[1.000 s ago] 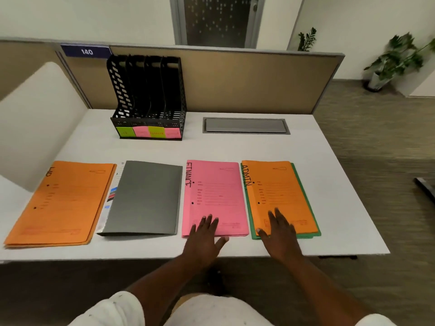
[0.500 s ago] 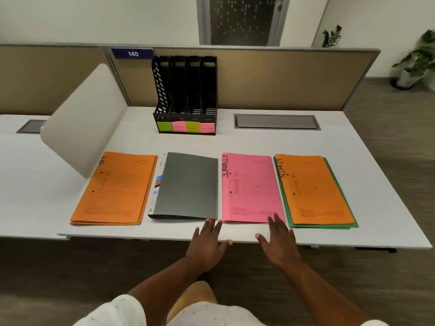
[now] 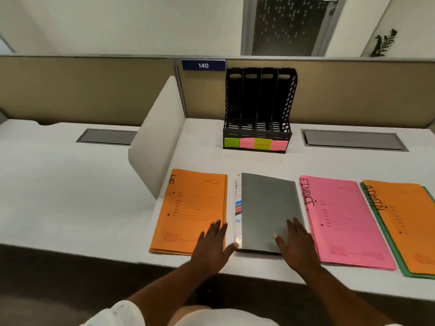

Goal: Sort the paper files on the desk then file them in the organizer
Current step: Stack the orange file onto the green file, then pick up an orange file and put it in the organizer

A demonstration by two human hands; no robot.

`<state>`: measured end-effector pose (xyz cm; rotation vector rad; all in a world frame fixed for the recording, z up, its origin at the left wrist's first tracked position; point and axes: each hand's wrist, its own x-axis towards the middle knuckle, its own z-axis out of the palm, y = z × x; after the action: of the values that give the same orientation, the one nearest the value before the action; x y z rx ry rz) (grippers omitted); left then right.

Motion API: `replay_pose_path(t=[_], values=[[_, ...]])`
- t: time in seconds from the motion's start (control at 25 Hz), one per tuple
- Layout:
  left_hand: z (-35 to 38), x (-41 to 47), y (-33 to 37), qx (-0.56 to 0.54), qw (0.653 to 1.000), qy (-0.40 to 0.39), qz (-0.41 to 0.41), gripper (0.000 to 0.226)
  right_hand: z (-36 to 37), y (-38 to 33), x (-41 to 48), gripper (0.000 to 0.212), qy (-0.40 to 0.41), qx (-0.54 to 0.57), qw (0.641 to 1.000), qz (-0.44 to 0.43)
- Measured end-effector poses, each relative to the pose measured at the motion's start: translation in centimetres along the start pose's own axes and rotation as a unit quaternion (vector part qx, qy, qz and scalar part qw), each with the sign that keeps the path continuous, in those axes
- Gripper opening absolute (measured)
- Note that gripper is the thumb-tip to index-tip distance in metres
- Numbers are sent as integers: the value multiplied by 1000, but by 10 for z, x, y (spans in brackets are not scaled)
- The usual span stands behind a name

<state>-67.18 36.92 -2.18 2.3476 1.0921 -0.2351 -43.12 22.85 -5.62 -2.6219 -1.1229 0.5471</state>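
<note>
Both hands have slid off the pink file (image 3: 341,220): left hand (image 3: 213,245) flat on the orange file (image 3: 193,208), right hand (image 3: 295,245) flat on the grey folder (image 3: 268,205).

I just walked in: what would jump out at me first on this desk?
A bright row of folders lies along the front of the desk: orange HR folder, grey folder, pink FINANCE folder, and orange ADMIN folder atop a green folder. The left hand rests on the HR folder, the right hand on the grey folder, fingers spread. A black organizer with coloured notes stands behind.
</note>
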Motion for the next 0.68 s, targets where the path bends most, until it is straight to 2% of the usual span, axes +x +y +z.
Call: replay_pose_path(t=[0.16, 0.28, 0.52, 0.68], values=[[-37, 16, -79, 28, 999, -32, -9, 80, 22, -90, 8, 75, -4, 34, 999, -5], [-47, 36, -107, 30, 999, -32, -22, 81, 38, -135, 9, 77, -8, 45, 998, -52], [-42, 47, -127, -9, 998, -32, -52, 82, 58, -173, 21, 79, -84, 20, 990, -108], [-42, 47, -148, -6, 997, -18, -76, 83, 70, -187, 23, 79, -146, 4, 984, -104]])
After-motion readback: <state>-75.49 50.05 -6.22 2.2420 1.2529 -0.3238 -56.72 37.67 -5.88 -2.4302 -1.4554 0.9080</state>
